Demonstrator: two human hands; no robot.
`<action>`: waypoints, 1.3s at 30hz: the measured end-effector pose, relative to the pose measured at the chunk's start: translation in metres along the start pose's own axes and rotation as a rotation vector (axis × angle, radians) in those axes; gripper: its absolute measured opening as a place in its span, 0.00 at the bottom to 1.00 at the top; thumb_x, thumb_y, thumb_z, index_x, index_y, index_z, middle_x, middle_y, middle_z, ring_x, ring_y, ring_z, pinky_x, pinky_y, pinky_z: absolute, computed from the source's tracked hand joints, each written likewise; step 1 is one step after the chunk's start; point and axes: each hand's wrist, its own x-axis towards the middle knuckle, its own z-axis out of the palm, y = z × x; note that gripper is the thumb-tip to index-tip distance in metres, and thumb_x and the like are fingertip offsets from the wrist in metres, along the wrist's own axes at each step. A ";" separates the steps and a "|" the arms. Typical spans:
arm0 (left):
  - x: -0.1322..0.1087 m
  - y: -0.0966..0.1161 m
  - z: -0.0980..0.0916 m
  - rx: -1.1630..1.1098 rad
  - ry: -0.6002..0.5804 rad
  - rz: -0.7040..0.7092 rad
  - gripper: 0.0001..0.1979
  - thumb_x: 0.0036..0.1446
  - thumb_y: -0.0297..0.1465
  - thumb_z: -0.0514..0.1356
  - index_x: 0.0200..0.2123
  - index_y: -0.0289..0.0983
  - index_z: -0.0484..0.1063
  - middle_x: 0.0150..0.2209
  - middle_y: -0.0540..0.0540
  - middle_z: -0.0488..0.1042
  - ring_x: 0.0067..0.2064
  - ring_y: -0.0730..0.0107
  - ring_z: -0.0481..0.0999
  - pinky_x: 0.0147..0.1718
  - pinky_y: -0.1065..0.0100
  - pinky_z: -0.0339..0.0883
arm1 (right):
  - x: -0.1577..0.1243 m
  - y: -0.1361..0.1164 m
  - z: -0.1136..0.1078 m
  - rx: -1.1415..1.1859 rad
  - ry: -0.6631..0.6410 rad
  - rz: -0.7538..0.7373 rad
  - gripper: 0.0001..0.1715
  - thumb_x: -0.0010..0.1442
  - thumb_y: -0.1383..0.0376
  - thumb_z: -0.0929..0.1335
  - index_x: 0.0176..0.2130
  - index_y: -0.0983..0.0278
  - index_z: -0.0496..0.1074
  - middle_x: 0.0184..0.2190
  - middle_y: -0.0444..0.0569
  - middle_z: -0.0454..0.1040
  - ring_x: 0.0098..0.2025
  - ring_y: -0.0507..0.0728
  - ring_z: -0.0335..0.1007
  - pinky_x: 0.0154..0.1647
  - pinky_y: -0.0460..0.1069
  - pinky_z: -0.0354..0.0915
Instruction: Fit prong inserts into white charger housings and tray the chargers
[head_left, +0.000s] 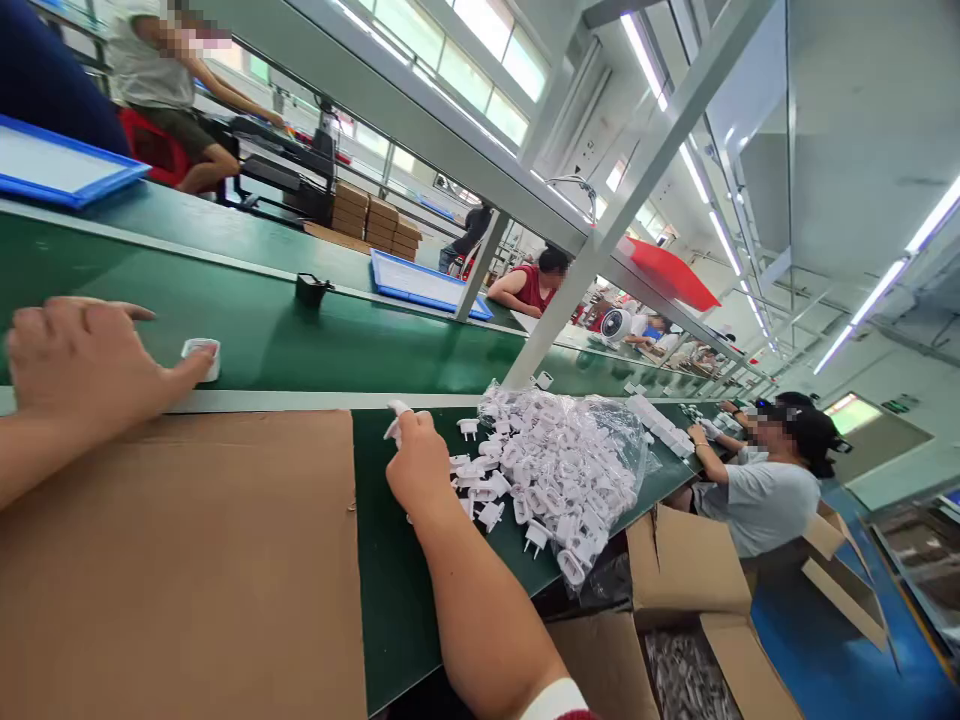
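My left hand (86, 365) is over the green belt (255, 345), fingers spread and thumb stretched out. The thumb tip touches a small white plastic piece (211, 362) lying on the belt. Beside the cardboard, my right hand (421, 465) pinches a white plastic plug housing (395, 412) that sticks out past the fingertips; the hand partly hides it. Just right of that hand, loose white two-pin plug housings (491, 515) lie on the green tabletop (397, 600). More of them spill from a clear plastic bag (626, 440).
A large cardboard sheet (180, 560) covers the near left. A black object (310, 290) sits on the belt, with blue-framed trays (427, 283) beyond. A metal post (551, 310) rises behind the bag. Open cartons (690, 570) stand lower right; a co-worker (765, 490) sits farther along.
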 end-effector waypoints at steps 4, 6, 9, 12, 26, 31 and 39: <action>0.007 0.004 0.016 0.217 -0.070 -0.091 0.45 0.63 0.58 0.50 0.65 0.25 0.59 0.64 0.24 0.68 0.62 0.38 0.67 0.50 0.57 0.65 | -0.009 -0.011 -0.007 0.024 -0.031 -0.058 0.30 0.63 0.71 0.67 0.64 0.63 0.66 0.56 0.53 0.76 0.51 0.61 0.77 0.49 0.52 0.73; 0.014 0.005 0.014 0.237 -0.190 -0.102 0.38 0.66 0.52 0.48 0.64 0.27 0.61 0.61 0.27 0.73 0.59 0.42 0.72 0.48 0.60 0.66 | -0.017 -0.015 -0.009 -0.016 -0.062 -0.132 0.24 0.64 0.68 0.68 0.59 0.59 0.72 0.53 0.50 0.76 0.52 0.61 0.75 0.46 0.51 0.72; 0.006 0.011 0.003 0.160 -0.232 0.014 0.34 0.66 0.45 0.46 0.65 0.29 0.64 0.58 0.31 0.76 0.58 0.41 0.74 0.50 0.59 0.68 | -0.032 -0.022 -0.010 -0.080 -0.136 -0.293 0.21 0.64 0.67 0.69 0.56 0.56 0.75 0.49 0.48 0.77 0.53 0.61 0.73 0.45 0.50 0.71; -0.026 0.022 -0.006 -0.049 -0.152 0.147 0.36 0.62 0.48 0.50 0.65 0.31 0.65 0.54 0.36 0.79 0.60 0.43 0.73 0.55 0.57 0.69 | -0.044 -0.029 -0.007 -0.122 -0.221 -0.395 0.24 0.61 0.68 0.70 0.57 0.59 0.75 0.50 0.49 0.78 0.53 0.62 0.72 0.46 0.51 0.70; -0.171 0.031 0.002 -0.652 -0.419 0.288 0.37 0.55 0.56 0.65 0.60 0.38 0.73 0.56 0.38 0.78 0.50 0.49 0.79 0.48 0.57 0.76 | -0.020 -0.009 0.009 0.994 -0.190 -0.006 0.24 0.50 0.51 0.79 0.43 0.62 0.83 0.36 0.47 0.82 0.36 0.55 0.77 0.35 0.49 0.72; -0.167 0.035 0.000 -0.694 -0.466 0.287 0.28 0.56 0.55 0.63 0.47 0.39 0.80 0.45 0.41 0.79 0.46 0.52 0.78 0.43 0.61 0.73 | -0.033 -0.020 0.014 0.828 -0.094 -0.208 0.18 0.60 0.57 0.73 0.48 0.60 0.82 0.42 0.48 0.82 0.40 0.55 0.77 0.41 0.50 0.74; -0.163 0.036 -0.003 -0.755 -0.539 0.212 0.23 0.54 0.52 0.63 0.37 0.38 0.78 0.37 0.44 0.77 0.39 0.59 0.75 0.36 0.65 0.67 | -0.043 -0.024 0.013 0.351 0.026 -0.619 0.24 0.61 0.76 0.65 0.52 0.61 0.79 0.45 0.53 0.79 0.50 0.59 0.74 0.52 0.53 0.73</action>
